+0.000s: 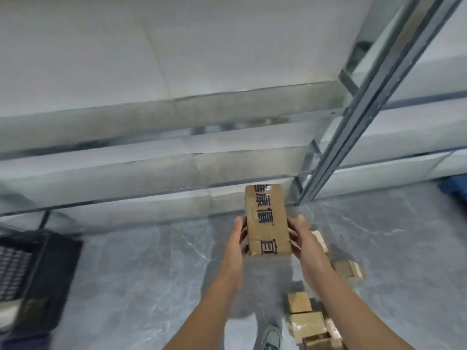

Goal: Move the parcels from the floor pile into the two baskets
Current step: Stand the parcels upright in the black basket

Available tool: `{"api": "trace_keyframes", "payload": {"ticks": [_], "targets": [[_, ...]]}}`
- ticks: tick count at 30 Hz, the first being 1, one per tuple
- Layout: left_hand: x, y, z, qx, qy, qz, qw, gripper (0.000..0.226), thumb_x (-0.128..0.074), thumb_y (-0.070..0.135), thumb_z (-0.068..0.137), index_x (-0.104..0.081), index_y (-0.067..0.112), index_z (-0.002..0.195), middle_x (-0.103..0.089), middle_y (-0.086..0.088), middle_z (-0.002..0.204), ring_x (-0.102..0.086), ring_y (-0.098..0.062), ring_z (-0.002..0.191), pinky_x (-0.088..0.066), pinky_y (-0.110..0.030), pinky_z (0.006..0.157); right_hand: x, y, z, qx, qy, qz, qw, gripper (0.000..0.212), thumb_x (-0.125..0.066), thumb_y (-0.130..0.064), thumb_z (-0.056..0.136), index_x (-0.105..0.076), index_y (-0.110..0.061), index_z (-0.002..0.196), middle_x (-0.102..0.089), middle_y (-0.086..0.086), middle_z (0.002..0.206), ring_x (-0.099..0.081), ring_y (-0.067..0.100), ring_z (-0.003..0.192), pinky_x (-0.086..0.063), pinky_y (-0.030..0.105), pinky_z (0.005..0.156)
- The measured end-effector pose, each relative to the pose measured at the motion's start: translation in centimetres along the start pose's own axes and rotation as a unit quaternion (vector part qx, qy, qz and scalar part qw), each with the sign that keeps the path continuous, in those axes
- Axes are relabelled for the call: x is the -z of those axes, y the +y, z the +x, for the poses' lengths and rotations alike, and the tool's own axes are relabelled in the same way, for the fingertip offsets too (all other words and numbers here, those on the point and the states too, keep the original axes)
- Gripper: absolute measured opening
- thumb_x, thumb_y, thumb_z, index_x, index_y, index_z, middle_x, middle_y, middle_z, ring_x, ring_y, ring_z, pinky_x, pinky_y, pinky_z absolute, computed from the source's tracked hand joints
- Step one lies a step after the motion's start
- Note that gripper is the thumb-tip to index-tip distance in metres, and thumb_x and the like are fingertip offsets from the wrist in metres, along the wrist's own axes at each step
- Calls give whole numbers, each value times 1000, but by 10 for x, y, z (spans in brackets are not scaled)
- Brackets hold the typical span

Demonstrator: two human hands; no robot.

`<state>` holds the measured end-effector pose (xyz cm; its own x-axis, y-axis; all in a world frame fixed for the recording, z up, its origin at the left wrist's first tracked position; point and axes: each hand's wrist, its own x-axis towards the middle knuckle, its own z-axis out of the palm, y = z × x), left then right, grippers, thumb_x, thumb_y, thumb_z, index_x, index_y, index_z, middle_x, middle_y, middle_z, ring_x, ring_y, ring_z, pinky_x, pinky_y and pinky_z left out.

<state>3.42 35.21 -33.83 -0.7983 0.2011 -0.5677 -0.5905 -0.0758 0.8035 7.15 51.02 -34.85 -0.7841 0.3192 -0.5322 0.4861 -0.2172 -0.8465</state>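
At 9 o'clock the black basket (43, 269) smears with motion and the left edge slices it off, so its contents can't be made out. Dead centre, the parcel (266, 223) hides most of the fingers of the left hand (235, 248) and the right hand (304, 238), and its dark print blurs at the far end. At 5 o'clock the floor pile (307, 322) slips behind the right forearm (341, 299) and off the bottom edge, count unclear. The shoe (271, 337) at 6 o'clock is clipped. At 3 o'clock, a blue shape (454, 192) is cut off and unidentifiable.

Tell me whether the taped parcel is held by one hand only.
No, the left hand and right hand both grip the parcel by its sides.
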Motion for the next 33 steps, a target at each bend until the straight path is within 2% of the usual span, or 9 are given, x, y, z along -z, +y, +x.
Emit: {"api": "trace_keyframes", "payload": {"ticks": [3,6,10,13,17,22,25,30,33], "targets": [[51,23,-28,-14,25,-8,1000,50,-33,62,103,-68,37,129,-74,13,126,-65,-11,122,-46,-45,112,-52,-21,-24,15,-43,-23,999,53,-31,-62,105,-65,-32,132,-74,-8,126,-66,15,122,-49,43,109],[111,43,-59,-36,57,-14,998,48,-31,56,108,-68,35,132,-72,12,128,-63,-10,125,-47,-42,110,-115,-29,-49,29,-85,-46,995,52,-32,-59,105,-66,-30,132,-74,-7,126,-67,15,120,-50,46,109],[197,59,-102,-63,107,-48,991,45,-33,49,110,-70,31,128,-74,10,124,-65,-9,120,-52,-28,95,-204,-28,-85,37,-138,-70,987,42,-32,-48,111,-67,-31,126,-74,-7,123,-67,13,118,-50,45,109],[260,65,-136,-85,140,-65,984,40,-37,42,111,-66,25,133,-74,7,124,-67,-9,116,-55,-15,77,-269,-25,-113,38,-187,-93,977,44,-31,-46,111,-66,-26,130,-73,-6,122,-67,10,113,-52,34,94],[332,67,-176,-116,184,-87,972,36,-38,31,112,-64,22,135,-76,15,112,-70,3,102,-53,-12,73,-346,-16,-145,49,-247,-121,960,49,-29,-46,111,-65,-23,134,-73,-4,125,-67,14,115,-52,32,89],[404,59,-216,-129,237,-109,957,33,-39,36,111,-61,33,135,-74,15,120,-69,1,106,-51,-13,77,-421,2,-176,60,-304,-159,937,58,-36,-60,102,-65,-25,138,-73,-6,128,-68,15,119,-53,36,97],[438,51,-236,-131,272,-130,944,36,-41,36,110,-58,32,141,-72,16,123,-68,7,102,-51,-16,78,-459,13,-192,61,-336,-185,921,59,-34,-62,102,-65,-26,139,-72,-5,130,-66,19,123,-52,42,103],[484,39,-269,-126,328,-164,922,34,-40,31,111,-59,33,138,-73,17,121,-68,9,100,-51,-8,71,-520,31,-216,46,-395,-237,886,56,-28,-55,109,-60,-24,144,-68,0,136,-62,18,124,-49,32,87],[509,30,-280,-123,364,-188,904,33,-39,31,111,-60,33,136,-75,27,108,-67,14,95,-49,-5,68,-557,41,-227,32,-420,-251,872,55,-32,-55,108,-62,-23,141,-70,1,132,-65,17,119,-49,31,81]]}}
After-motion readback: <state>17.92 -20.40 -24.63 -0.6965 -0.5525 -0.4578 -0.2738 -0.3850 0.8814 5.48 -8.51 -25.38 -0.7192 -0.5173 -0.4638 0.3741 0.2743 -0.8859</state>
